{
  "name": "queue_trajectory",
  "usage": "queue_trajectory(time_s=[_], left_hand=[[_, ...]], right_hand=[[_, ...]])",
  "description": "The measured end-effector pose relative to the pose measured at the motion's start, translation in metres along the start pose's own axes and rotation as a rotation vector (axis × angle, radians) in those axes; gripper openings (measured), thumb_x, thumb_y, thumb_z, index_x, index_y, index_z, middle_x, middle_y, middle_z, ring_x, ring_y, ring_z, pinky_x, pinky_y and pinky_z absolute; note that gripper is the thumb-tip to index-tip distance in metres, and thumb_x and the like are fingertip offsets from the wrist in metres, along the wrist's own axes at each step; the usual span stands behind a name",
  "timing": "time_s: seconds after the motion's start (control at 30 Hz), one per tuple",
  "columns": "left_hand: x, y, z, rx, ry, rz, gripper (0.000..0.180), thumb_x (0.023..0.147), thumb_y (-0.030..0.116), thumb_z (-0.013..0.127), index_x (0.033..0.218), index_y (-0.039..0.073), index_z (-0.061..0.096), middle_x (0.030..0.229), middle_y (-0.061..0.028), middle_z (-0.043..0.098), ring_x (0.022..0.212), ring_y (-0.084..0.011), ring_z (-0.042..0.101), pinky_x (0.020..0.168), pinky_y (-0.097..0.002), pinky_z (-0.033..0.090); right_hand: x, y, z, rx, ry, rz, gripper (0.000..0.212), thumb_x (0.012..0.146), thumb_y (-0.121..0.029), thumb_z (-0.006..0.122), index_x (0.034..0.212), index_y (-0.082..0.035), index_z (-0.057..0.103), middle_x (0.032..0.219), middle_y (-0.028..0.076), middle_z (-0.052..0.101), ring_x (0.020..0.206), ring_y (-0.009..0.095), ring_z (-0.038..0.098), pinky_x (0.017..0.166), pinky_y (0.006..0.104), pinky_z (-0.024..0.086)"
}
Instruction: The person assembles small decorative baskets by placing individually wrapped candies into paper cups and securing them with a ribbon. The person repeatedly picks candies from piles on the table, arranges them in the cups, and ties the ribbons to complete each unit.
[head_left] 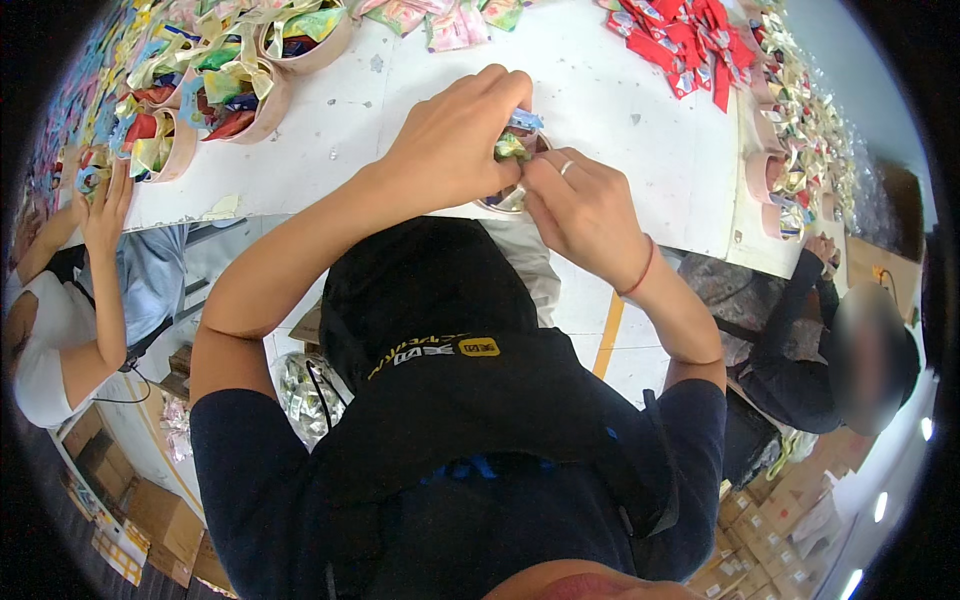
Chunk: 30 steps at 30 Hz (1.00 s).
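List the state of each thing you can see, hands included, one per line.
Small round container: open-topped, packets inside, partly covered by the hands
Left hand: curled over the container's left side, grip partly hidden
Right hand: fingers bent in at the container, hold unclear
Pink tubs: open-topped, filled with packets
Red packets: loose heap
Ring: worn, right hand
Red cord: around right wrist

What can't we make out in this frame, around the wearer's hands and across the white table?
Head view:
1) Most contents of the small round pale-rimmed container: covered by the bare left hand and silver-ringed right hand.
2) What the right fingertips touch: hidden by that hand's own fingers.
3) Full extent of the shiny pink-and-green packets: cut off by the upper edge.
4) Single items in the multicoloured heap: too small, blurred near the fisheye rim.
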<state>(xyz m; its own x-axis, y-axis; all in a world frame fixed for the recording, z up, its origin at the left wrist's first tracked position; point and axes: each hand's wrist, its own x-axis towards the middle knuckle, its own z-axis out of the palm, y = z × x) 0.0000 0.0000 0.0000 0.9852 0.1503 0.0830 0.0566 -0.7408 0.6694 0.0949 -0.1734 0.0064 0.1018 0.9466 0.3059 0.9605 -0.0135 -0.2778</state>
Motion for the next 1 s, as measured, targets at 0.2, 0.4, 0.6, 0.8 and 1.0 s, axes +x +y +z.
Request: queue_trajectory(time_s=[0.2,0.4,0.6,0.8,1.0], left_hand=[[0.011,-0.005,-0.010,-0.216,-0.049,-0.036,0.045,0.070,0.016,0.077,0.107,0.006,0.052,0.095,-0.0180,0.067,0.089,-0.0389,0.064,0.074,-0.0419,0.050],[0.005,-0.008,-0.011,-0.195,0.022,0.036,0.042,0.070,0.018,0.077,0.102,0.003,0.055,0.093,-0.0191,0.066,0.088,-0.0386,0.065,0.074,-0.0424,0.050],[0.004,0.004,-0.013,0.035,0.015,0.045,0.043,0.068,0.023,0.077,0.099,0.003,0.055,0.089,-0.0191,0.065,0.084,-0.0398,0.063,0.071,-0.0449,0.048],[0.010,0.000,-0.016,0.115,-0.031,0.076,0.044,0.066,0.025,0.078,0.098,0.004,0.055,0.086,-0.0199,0.065,0.082,-0.0399,0.063,0.070,-0.0461,0.048],[0.014,0.006,-0.022,0.081,-0.095,-0.097,0.044,0.066,0.025,0.075,0.100,0.003,0.059,0.088,-0.0164,0.069,0.081,-0.0345,0.068,0.070,-0.0417,0.054]], right_hand=[[0.002,0.018,-0.006,0.457,-0.089,0.124,0.023,0.072,0.002,0.072,0.087,-0.006,0.057,0.080,0.005,0.059,0.070,0.020,0.059,0.061,0.0293,0.048],[0.002,0.005,0.009,0.273,0.126,0.086,0.029,0.068,-0.003,0.075,0.088,-0.012,0.055,0.085,0.007,0.060,0.081,0.027,0.060,0.064,0.0369,0.050],[-0.002,0.007,0.006,0.094,0.112,0.041,0.030,0.063,-0.011,0.078,0.088,-0.011,0.062,0.087,0.004,0.060,0.082,0.027,0.057,0.069,0.0367,0.052],[-0.001,0.000,-0.012,0.046,0.067,0.022,0.017,0.067,-0.002,0.076,0.081,-0.007,0.068,0.090,0.004,0.065,0.084,0.026,0.058,0.070,0.0368,0.050],[-0.008,0.001,-0.015,0.157,0.000,0.177,0.022,0.068,0.001,0.071,0.088,-0.007,0.065,0.089,0.009,0.060,0.089,0.031,0.059,0.072,0.0385,0.052]])
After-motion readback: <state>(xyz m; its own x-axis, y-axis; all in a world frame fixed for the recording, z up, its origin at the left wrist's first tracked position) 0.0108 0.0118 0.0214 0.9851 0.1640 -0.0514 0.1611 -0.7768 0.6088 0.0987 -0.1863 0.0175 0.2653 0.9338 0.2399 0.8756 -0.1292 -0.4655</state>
